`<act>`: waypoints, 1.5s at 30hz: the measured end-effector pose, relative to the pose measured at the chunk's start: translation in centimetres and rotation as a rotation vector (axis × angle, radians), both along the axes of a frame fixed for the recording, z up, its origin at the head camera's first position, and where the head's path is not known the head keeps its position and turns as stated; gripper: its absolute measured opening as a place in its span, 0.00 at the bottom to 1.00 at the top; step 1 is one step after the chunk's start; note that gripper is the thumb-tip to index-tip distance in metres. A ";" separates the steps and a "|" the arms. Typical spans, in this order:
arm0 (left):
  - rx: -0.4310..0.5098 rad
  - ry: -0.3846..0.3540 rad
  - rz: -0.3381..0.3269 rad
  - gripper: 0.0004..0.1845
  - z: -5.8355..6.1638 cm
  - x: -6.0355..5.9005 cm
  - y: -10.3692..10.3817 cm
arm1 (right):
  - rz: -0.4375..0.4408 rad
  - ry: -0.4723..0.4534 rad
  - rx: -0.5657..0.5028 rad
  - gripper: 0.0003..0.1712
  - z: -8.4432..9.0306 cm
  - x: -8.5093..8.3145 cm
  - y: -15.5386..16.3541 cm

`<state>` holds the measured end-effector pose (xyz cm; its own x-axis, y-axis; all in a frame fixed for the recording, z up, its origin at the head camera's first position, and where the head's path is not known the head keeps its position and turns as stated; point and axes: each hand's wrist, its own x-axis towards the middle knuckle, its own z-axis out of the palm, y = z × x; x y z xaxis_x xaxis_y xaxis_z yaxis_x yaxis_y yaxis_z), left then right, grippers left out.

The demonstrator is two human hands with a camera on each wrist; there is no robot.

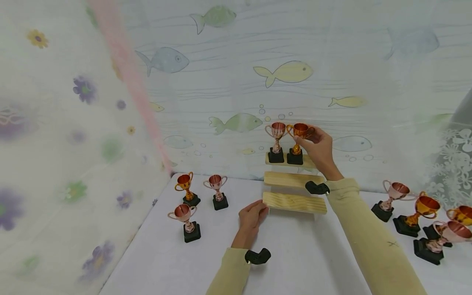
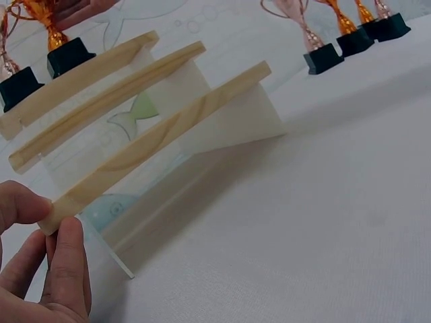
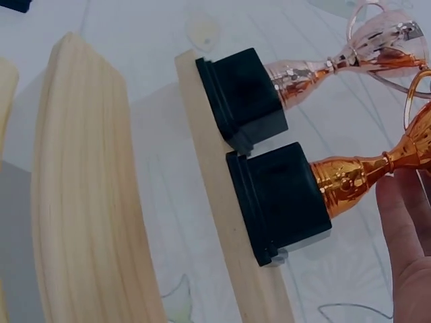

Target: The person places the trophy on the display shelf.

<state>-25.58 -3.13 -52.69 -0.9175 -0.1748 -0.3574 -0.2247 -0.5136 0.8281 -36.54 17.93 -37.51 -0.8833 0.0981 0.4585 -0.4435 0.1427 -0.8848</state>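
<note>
On the top tier of a small stepped wooden shelf (image 1: 295, 203) stand two trophy cups on black square bases. My right hand (image 1: 321, 152) holds the gold trophy (image 1: 300, 132) at its cup, with the thumb in front. Its base rests on the top plank (image 3: 225, 222), beside the rose-gold trophy (image 1: 277, 131) on its left. In the right wrist view only part of that hand (image 3: 411, 235) shows, fingers along the gold cup. My left hand (image 1: 250, 221) pinches the left end of the lowest plank (image 2: 161, 138), thumb above and fingers below.
Left on the white table (image 1: 155, 254) stand one gold trophy (image 1: 184, 182) and two rose-gold trophies (image 1: 215, 183). Several gold and rose-gold trophies (image 1: 416, 213) are grouped at the right. A fish-print curtain (image 1: 221, 82) hangs close behind the shelf; a flowered curtain (image 1: 73, 143) borders the left.
</note>
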 end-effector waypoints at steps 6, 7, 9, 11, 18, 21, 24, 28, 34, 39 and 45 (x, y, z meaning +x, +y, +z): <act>0.003 -0.005 -0.004 0.18 -0.2 0.1 0.2 | -0.016 -0.034 0.041 0.21 -0.7 0.5 0.5; 0.003 -0.006 -0.005 0.18 -0.2 0.1 0.2 | -0.019 -0.033 0.042 0.22 -0.8 0.7 0.7; 0.001 -0.006 -0.003 0.18 -0.2 0.1 0.2 | -0.025 -0.023 0.057 0.26 -1.0 1.2 1.1; -0.002 -0.013 -0.003 0.18 -0.1 0.1 0.2 | -0.026 -0.001 0.048 0.29 -1.3 1.7 1.6; -0.006 -0.014 -0.016 0.18 -0.2 0.1 0.0 | -0.053 0.051 0.004 0.33 -0.9 4.3 3.8; -0.012 -0.006 -0.022 0.18 -0.2 0.1 -0.1 | -0.063 0.079 0.032 0.32 -0.5 5.5 5.0; -0.011 -0.009 -0.019 0.18 -0.1 0.1 -0.1 | -0.067 0.123 0.017 0.30 0.1 7.2 6.0; -0.006 -0.022 -0.008 0.18 -0.2 -0.1 0.0 | -0.100 0.181 0.077 0.25 0.4 9.5 7.4; 0.008 -0.016 0.003 0.18 -0.3 -0.3 0.0 | -0.182 0.271 0.242 0.20 0.0 12.8 10.7; 0.003 -0.018 -0.003 0.18 -0.3 -0.3 0.1 | -0.267 0.302 0.291 0.20 -1.4 15.7 14.4; 0.003 -0.024 0.002 0.18 -0.2 -0.3 0.2 | -0.442 0.283 0.381 0.21 -2.0 20.3 15.9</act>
